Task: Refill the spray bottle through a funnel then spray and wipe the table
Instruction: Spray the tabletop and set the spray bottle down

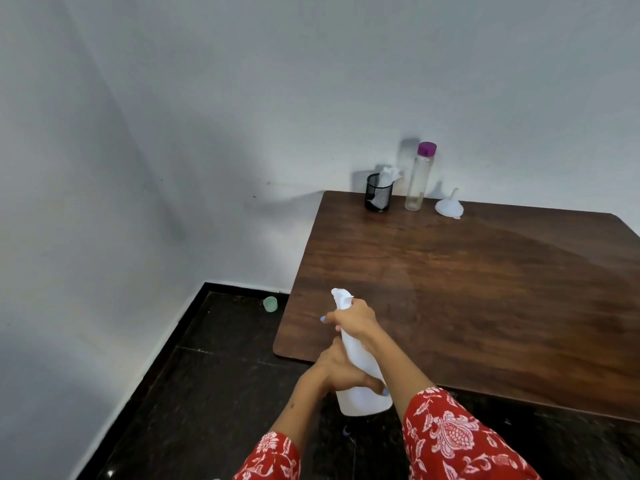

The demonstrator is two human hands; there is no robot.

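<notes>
**Spray head in hand at the counter's near corner**

The white spray bottle (363, 379) is held tilted over the near left corner of the counter (485, 289). The right hand (353, 322) wraps its fingers round the neck just under the spray head; the left hand (337, 370) curls its fingers round the body. This looks like turning the head on the neck: keep the body steady and twist squarely.

The funnel (449, 206), the clear bottle with purple cap (419, 178) and the mesh cup holding a cloth (378, 192) stand well apart along the far edge, by the wall. The broad middle lies open for spraying. The bottle's base overhangs the counter edge, above the dark floor (214, 393).
</notes>
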